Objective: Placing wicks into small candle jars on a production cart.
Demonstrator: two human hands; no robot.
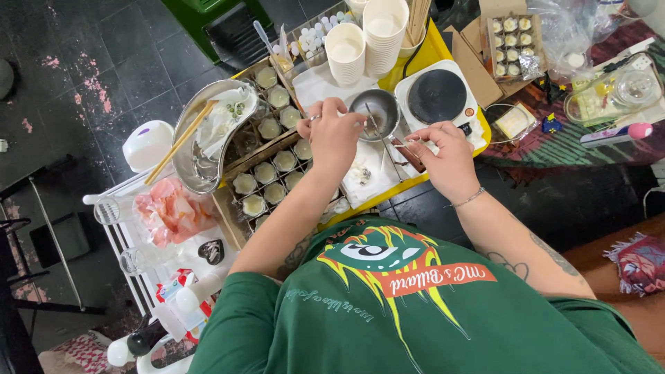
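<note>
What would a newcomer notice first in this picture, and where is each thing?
At the centre, the left hand and right hand meet at a small metal pot beside a round hotplate. Left of them lies a cardboard tray of small filled jars.

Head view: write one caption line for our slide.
Both hands, left hand and right hand, work at a small metal pot beside a hotplate.

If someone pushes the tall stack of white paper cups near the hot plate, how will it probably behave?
The stack of white paper cups is tall and narrow, so a push near its top would probably tip it. Paper cups look light, so it should slide or topple easily. The shorter white cup stack and the hot plate stand close beside it and might be struck.
</note>
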